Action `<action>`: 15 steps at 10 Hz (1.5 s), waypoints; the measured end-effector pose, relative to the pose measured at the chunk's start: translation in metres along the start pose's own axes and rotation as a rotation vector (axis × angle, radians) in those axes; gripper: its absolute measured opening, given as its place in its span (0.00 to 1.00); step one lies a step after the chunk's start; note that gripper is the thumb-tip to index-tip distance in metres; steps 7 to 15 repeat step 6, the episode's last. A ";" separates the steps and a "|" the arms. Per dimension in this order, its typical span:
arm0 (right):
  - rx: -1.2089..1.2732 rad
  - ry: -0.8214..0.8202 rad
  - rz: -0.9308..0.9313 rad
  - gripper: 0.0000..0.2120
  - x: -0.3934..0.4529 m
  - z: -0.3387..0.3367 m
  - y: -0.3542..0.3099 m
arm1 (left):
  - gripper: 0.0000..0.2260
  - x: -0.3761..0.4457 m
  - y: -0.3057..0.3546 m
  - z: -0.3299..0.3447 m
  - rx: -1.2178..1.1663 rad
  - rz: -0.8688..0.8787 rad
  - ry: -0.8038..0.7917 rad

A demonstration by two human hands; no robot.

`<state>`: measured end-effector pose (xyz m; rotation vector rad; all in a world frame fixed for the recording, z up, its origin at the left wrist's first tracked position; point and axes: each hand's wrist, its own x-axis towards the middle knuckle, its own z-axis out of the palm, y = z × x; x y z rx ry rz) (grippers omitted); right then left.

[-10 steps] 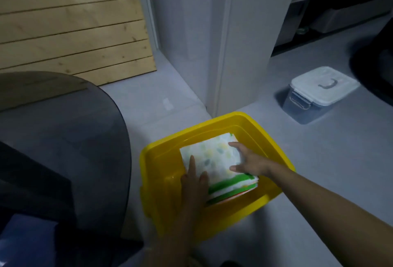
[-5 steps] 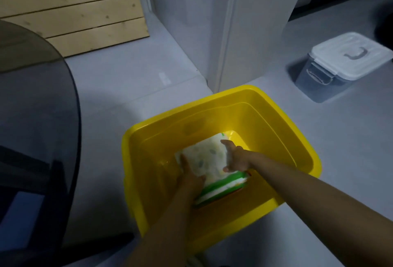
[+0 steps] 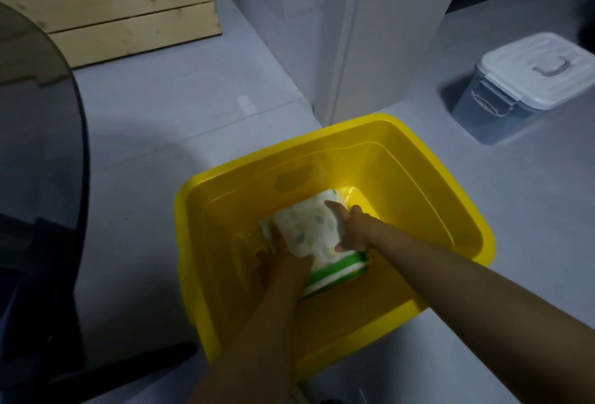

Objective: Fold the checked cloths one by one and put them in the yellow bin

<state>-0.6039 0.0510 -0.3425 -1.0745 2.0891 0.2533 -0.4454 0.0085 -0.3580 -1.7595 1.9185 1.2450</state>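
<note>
You're at the placing step: both hands are down inside the yellow bin (image 3: 450,210), which sits on the grey floor (image 3: 193,146) beside a white pillar (image 3: 386,33). The folded cloth (image 3: 310,229) lies at the bottom of the bin, pale patterned face up, with green and white bands showing along its near edge; whether one cloth or a stack lies there, you can't tell. Your left hand (image 3: 285,266) lies on the cloth's near-left corner, fingers laid fairly flat along its edge, touching or steadying rather than clearly clutching. Your right hand (image 3: 349,231) is at the cloth's right side, fingers bent around that edge, thumb up on top, so it reads as a light grip. The cloth looks settled on the bin floor or very nearly so. Judgement: this cloth is almost delivered. The next move calls for letting go with both hands without dragging the fold open, a light pat if a corner lifts, then lifting the arms straight up past the rim and going back to the bench (image 3: 38,152), the dark glass top at left, for another cloth. No unfolded cloths show here. A lidded clear box (image 3: 528,81) sits well apart at right.
</note>
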 end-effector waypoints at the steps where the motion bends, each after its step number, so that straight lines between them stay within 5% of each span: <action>1: -0.030 0.009 0.001 0.47 -0.001 -0.002 -0.002 | 0.45 -0.002 0.003 0.004 0.120 0.007 0.022; 6: -0.002 0.151 -0.029 0.39 -0.051 -0.028 -0.014 | 0.32 -0.052 0.032 -0.036 -0.011 0.123 0.167; 15: -0.002 0.151 -0.029 0.39 -0.051 -0.028 -0.014 | 0.32 -0.052 0.032 -0.036 -0.011 0.123 0.167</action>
